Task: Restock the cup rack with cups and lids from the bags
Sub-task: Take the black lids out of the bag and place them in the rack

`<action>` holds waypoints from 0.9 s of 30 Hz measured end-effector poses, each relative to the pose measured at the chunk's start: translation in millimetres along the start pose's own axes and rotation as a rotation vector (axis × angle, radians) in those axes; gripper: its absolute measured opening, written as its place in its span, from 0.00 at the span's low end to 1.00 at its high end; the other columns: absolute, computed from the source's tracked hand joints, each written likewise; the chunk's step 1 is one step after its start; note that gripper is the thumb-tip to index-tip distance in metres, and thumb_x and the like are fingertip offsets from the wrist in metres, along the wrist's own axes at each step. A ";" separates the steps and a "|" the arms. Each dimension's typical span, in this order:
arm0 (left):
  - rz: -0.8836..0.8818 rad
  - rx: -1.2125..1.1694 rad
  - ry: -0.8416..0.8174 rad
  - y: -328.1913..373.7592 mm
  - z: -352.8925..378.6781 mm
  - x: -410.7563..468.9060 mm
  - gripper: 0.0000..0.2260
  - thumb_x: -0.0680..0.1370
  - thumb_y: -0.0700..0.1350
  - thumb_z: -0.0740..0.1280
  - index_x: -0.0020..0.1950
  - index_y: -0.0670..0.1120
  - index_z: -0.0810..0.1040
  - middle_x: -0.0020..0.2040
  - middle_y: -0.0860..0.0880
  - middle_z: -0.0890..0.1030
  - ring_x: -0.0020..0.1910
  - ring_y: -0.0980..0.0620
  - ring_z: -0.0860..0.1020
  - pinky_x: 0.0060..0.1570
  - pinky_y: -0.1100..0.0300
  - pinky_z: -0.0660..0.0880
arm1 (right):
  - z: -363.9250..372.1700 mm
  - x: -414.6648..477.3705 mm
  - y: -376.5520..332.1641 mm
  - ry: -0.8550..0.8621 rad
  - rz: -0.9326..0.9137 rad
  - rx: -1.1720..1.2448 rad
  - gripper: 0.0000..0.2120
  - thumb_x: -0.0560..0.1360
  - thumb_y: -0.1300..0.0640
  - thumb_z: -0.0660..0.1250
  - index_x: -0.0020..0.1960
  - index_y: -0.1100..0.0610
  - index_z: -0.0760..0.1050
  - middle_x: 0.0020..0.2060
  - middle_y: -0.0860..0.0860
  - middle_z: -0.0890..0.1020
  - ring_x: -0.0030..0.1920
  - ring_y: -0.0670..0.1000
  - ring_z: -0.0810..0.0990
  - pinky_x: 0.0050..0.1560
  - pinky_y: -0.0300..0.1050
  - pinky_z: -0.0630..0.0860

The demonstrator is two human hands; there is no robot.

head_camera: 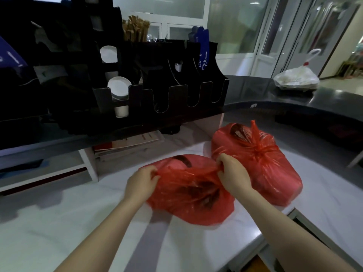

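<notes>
Two red plastic bags lie on the white counter (59,222). The nearer bag (188,205) is in front of me; my left hand (140,183) pinches its left edge and my right hand (231,174) pinches its right edge, with the plastic stretched between them. The second red bag (271,169) sits tied shut just behind and to the right. The black cup rack (176,95) stands on the raised dark ledge, with white lids (118,88) and a white cup (121,110) in its left slots. The bags' contents are hidden.
Wooden stirrers (135,28) and blue packets (203,50) stick up behind the rack. A white knotted plastic bag (297,78) sits on the dark curved counter (324,101) at the far right. Papers (127,146) lie under the ledge. The counter's edge drops off at the lower right.
</notes>
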State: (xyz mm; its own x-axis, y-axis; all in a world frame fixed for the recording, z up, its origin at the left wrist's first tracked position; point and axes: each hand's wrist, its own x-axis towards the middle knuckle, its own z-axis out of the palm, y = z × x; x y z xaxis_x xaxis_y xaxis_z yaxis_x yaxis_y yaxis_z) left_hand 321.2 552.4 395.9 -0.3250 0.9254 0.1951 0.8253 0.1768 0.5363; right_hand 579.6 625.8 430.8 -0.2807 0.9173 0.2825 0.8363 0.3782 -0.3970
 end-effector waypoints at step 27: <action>-0.504 -1.167 0.067 -0.4 -26.2 -7.9 0.11 0.73 0.38 0.71 0.52 0.46 0.74 0.46 0.43 0.82 0.43 0.44 0.82 0.41 0.54 0.77 | -34.6 -26.2 19.6 -0.248 -0.332 -0.157 0.10 0.72 0.48 0.69 0.53 0.43 0.79 0.64 0.43 0.76 0.72 0.52 0.65 0.72 0.64 0.49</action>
State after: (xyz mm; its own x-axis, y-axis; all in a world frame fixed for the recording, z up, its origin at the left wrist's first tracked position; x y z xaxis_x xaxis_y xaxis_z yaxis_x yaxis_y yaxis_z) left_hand 311.3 536.2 415.7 -0.5338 0.8171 -0.2176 -0.2798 0.0722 0.9573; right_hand 619.7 604.8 445.9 -0.6343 0.7590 0.1468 0.7381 0.6510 -0.1769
